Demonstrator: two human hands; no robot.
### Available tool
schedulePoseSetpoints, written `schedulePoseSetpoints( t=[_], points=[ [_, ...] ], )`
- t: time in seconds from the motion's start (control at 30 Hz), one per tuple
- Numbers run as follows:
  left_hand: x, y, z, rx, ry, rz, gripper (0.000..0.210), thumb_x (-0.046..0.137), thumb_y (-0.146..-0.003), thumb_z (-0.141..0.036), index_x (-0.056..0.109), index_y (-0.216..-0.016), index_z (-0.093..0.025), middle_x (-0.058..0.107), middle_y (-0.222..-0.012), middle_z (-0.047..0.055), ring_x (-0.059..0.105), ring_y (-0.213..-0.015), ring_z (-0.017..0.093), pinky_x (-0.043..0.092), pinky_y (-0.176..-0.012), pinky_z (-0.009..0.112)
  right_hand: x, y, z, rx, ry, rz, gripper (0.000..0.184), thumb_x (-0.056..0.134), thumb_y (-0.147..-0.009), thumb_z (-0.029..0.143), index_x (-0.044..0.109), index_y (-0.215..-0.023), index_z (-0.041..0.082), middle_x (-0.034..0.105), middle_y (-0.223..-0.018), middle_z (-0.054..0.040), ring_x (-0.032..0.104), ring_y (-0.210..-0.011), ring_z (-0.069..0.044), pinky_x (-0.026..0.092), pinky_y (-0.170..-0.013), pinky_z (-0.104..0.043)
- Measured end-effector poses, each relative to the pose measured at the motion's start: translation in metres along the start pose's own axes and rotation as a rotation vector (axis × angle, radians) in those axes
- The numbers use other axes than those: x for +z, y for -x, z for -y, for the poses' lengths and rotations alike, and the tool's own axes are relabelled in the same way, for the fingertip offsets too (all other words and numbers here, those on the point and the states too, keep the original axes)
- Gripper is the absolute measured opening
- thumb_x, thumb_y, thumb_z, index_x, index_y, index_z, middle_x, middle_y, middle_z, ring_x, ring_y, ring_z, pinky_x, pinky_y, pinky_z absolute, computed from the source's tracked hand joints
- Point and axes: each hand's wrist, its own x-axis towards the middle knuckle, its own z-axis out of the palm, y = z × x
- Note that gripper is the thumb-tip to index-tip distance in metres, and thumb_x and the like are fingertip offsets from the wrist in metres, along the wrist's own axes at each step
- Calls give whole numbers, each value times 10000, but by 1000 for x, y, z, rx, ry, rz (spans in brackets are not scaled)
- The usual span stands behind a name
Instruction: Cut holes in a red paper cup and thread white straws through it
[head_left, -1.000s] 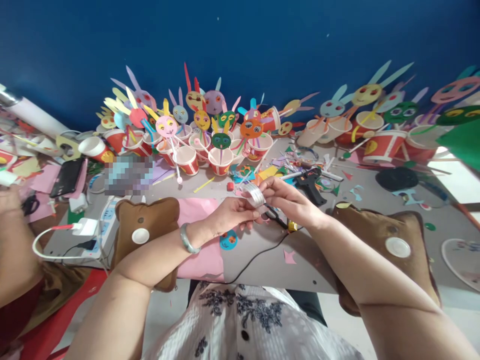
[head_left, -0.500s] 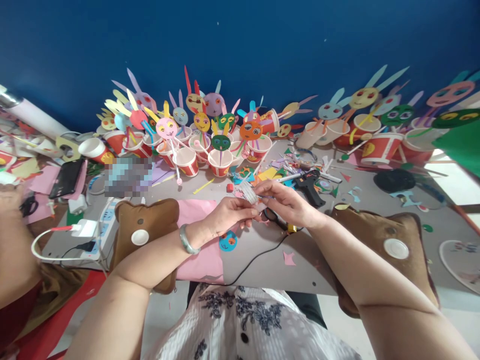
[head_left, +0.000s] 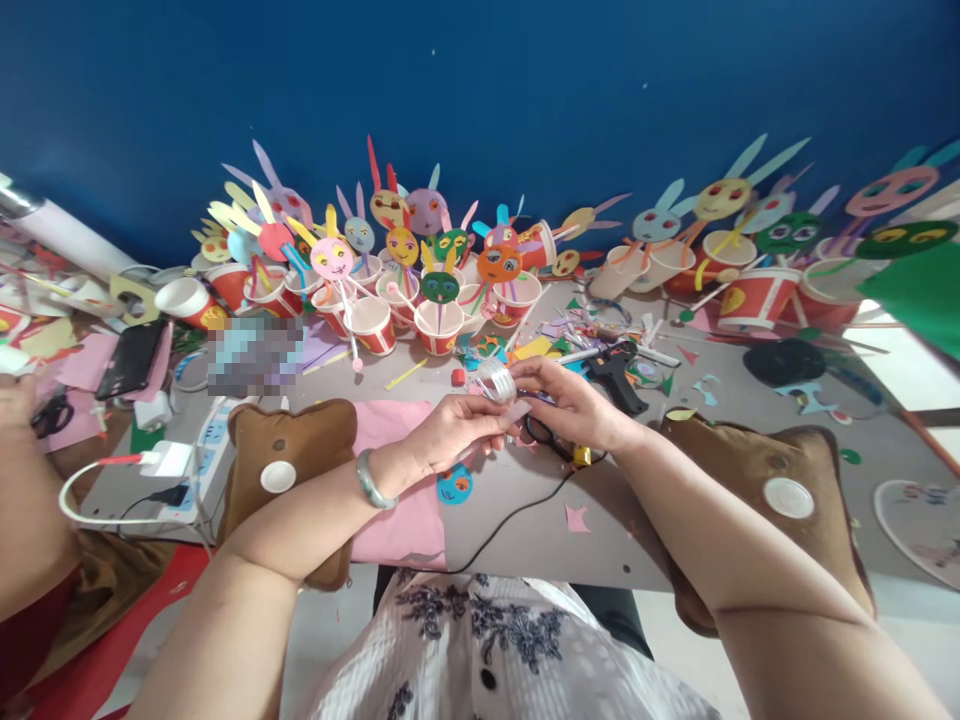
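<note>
A roll of clear tape [head_left: 498,381] is held between my hands above the table. My right hand [head_left: 574,405] curls its fingers over the roll's right side. My left hand [head_left: 459,430], with a jade-like bangle on the wrist, pinches just below the roll, close to a pale strip [head_left: 516,411] that looks like tape pulled from it. Beneath the hands lie the dark loops of scissors [head_left: 538,430], partly hidden, and a small yellow roll [head_left: 582,456]. A blue paper face [head_left: 455,484] rests on the table below my left hand.
Paper cups [head_left: 440,326] with rabbit-faced paper figures line the wall. Scraps and a black glue gun [head_left: 619,376] lie right of my hands. Brown cushions [head_left: 289,490] flank me, beside pink paper [head_left: 397,535] and a power strip [head_left: 214,440]. A co-worker's arm [head_left: 34,500] is at left.
The tape roll has turned so its ring opening shows more, and a pale strip now stands out between my hands. Both hands stay nearly in place.
</note>
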Motion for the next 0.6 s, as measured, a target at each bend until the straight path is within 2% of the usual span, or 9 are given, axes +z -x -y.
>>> schedulePoseSetpoints(
  t=[0.13,0.37,0.6],
  points=[
    [2,1,-2,3,-10,11,394,921,-622,-394,718,-766,-89,703,-689,32,580,-526,62,412,-486,204,1,-1,-5,-11,58,-32,342,680,-896,469,588,-1130,237,688,-1160,-103,716,-1071,-245,605,-938,-398],
    [0,1,-3,12,-28,-8,382,916,-620,-395,730,-774,-98,711,-695,33,586,-525,73,441,-480,206,4,0,-13,12,144,-103,298,668,-890,396,594,-1127,233,689,-1173,-108,716,-1071,-254,604,-935,-420],
    [-7,-3,2,74,-50,-20,384,892,-642,-399,745,-826,-96,738,-758,55,611,-558,93,478,-487,217,3,-2,-15,-37,269,-142,147,656,-865,313,622,-985,236,700,-1015,-66,684,-957,-222,594,-870,-380]
  ],
)
